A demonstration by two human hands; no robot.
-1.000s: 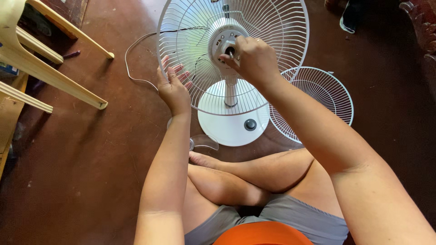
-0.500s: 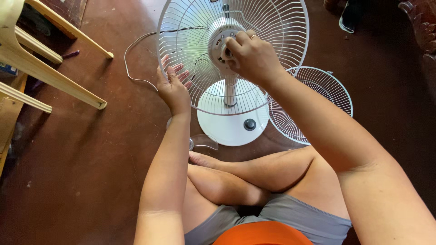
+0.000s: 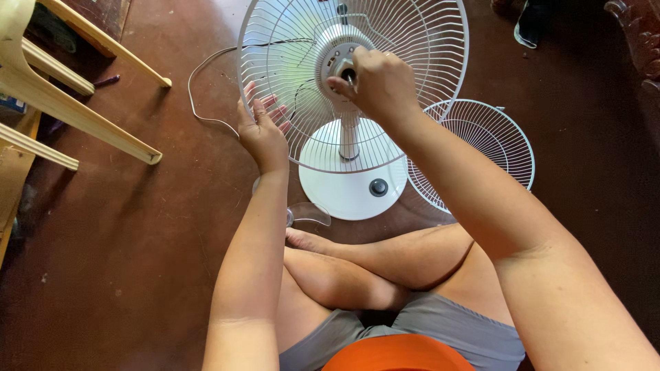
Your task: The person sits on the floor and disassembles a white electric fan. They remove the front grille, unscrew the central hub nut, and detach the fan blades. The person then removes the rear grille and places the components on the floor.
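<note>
The white stand fan (image 3: 347,103) stands on the reddish-brown floor (image 3: 137,261) right in front of the seated person's crossed legs, its rear wire guard (image 3: 412,41) mounted and tilted up toward the camera, no blade on it. The right hand (image 3: 375,82) is at the middle of the guard, fingertips pinched on the small part around the motor hub (image 3: 337,51) where the shaft shows. Over the last second this hand has turned about the hub: its knuckles rolled over the centre half a second ago, and now the thumb and forefinger are back on the lower left of the hub with the shaft end visible again. That reads as a twisting grip being reset, so the centre fitting is probably being turned bit by bit (whether tightening or loosening cannot be told). The left hand (image 3: 261,127) has not shifted; its fingers are spread flat against the guard's left rim, bracing it. The fan itself has barely moved. The loose front guard (image 3: 481,148) lies flat on the floor just right of the round base (image 3: 350,192), a clear blade (image 3: 306,214) peeks out near the base beside the knee, and the white cord (image 3: 199,89) loops away left toward the pale plastic chair legs (image 3: 82,103).
</note>
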